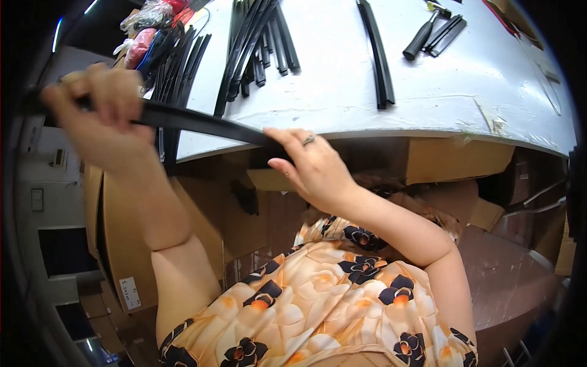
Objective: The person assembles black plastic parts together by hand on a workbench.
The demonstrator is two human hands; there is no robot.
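Observation:
A long, narrow black strip [205, 123] slants across the front edge of the table, its left end higher. My left hand [101, 107] is wrapped round it toward that left end and is slightly blurred. At the strip's other end, my right hand [315, 162] has its fingers over the top and its thumb below; a ring is on one finger. Where exactly the strip ends under the right fingers is hidden.
The white table [318, 92] carries several black strips in a pile [257, 43], more in a left bundle [177, 73], and a separate black strip [376, 55]. A hammer [420, 40] lies beside short black pieces [446, 35]. Bagged items [150, 30] sit far left; cardboard boxes [140, 226] stand below.

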